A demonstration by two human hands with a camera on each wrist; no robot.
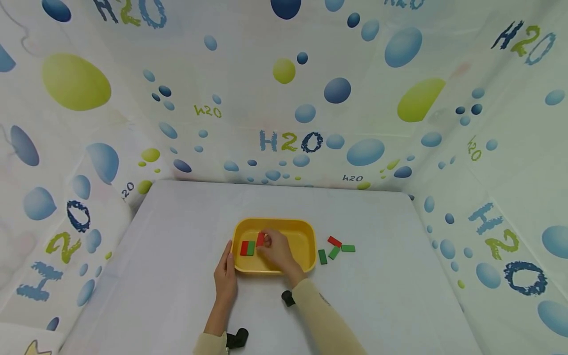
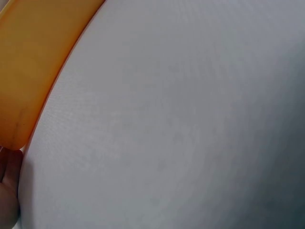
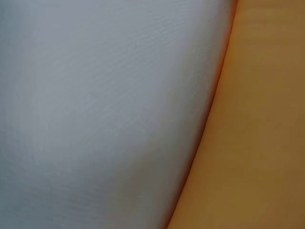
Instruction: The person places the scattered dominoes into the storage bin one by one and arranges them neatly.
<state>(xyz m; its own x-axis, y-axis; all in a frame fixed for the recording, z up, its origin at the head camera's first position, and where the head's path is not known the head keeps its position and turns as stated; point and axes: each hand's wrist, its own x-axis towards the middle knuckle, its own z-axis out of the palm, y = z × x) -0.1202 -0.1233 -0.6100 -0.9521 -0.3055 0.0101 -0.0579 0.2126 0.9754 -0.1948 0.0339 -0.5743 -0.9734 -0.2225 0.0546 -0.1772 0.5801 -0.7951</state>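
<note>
A yellow tray lies on the white table. Inside it, toward the left, a red tile and a green tile stand side by side, touching. My right hand reaches over the tray's front rim and pinches another red tile just right of that pair; the fingers partly cover it. Along the tray's left wall rests my left hand, its fingers fairly straight. The left wrist view shows those fingers at the tray's wall. Only the tray's outer wall and tabletop appear in the right wrist view.
Right of the tray lie a loose red tile and three green tiles, close together. Black wrist cameras sit at both sleeves. Behind the table and at its sides hangs a white sheet with printed bubbles and letters.
</note>
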